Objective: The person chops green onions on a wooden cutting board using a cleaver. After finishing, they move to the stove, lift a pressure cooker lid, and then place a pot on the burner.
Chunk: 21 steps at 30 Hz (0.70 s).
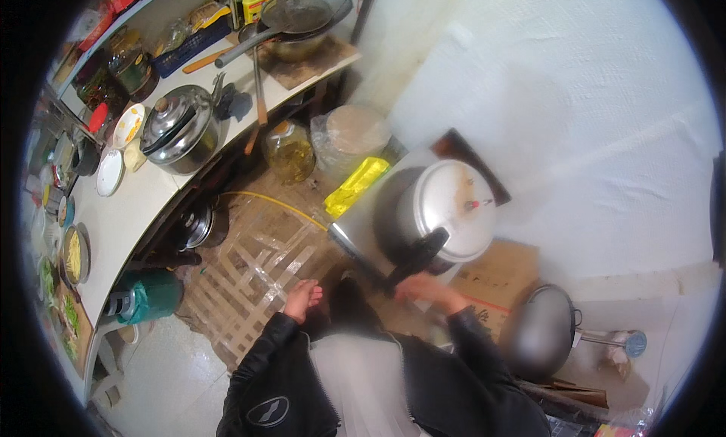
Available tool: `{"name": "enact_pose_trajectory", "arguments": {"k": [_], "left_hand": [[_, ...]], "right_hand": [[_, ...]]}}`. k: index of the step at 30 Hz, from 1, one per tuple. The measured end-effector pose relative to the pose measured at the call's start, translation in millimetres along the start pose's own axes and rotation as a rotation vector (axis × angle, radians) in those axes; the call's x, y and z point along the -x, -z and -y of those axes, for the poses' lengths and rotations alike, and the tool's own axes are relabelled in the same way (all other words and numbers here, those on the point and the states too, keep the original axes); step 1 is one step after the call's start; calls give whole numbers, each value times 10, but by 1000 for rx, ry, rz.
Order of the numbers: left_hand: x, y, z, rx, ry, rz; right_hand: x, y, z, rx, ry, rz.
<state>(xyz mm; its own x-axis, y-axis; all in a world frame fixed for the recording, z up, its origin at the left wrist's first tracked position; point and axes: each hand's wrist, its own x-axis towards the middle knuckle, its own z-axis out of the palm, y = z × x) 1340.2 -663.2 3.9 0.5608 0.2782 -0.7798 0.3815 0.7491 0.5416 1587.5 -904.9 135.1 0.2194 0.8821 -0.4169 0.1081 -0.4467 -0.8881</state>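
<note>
A silver pressure cooker lid (456,210) with a red-topped valve tops a dark pot on a stove (363,233) against the wall. Its black handle (417,258) points toward me. Close to the handle's near end is my right hand (422,292), blurred by motion; whether its fingers touch the handle I cannot tell. My left hand (303,301) hangs in front of my body with loosely curled fingers and nothing visible in it. A bright yellow packet or cover (357,186) lies along the stove's far left side.
On the left, a long counter (153,196) carries a metal kettle (184,128), bowls and jars. A yellow hose (278,199) runs across the taped cardboard floor (249,289). A jar of liquid (289,153) stands below the counter. To my right are a cardboard box (499,267) and a wok (539,329).
</note>
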Motion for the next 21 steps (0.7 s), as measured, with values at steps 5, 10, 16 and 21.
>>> {"name": "enact_pose_trajectory", "arguments": {"k": [5, 10, 16, 21], "left_hand": [[184, 356, 166, 52, -8, -140], [389, 722, 473, 48, 33, -257], [473, 1011, 810, 86, 26, -358], [489, 1098, 1094, 137, 62, -371]], "right_hand": [[-477, -1191, -1458, -272, -111, 19], [-1133, -1584, -2943, 393, -331, -279], [-1348, -1639, -3145, 602, -605, -527], [-1297, -1689, -3287, 741, -380, -661]]}}
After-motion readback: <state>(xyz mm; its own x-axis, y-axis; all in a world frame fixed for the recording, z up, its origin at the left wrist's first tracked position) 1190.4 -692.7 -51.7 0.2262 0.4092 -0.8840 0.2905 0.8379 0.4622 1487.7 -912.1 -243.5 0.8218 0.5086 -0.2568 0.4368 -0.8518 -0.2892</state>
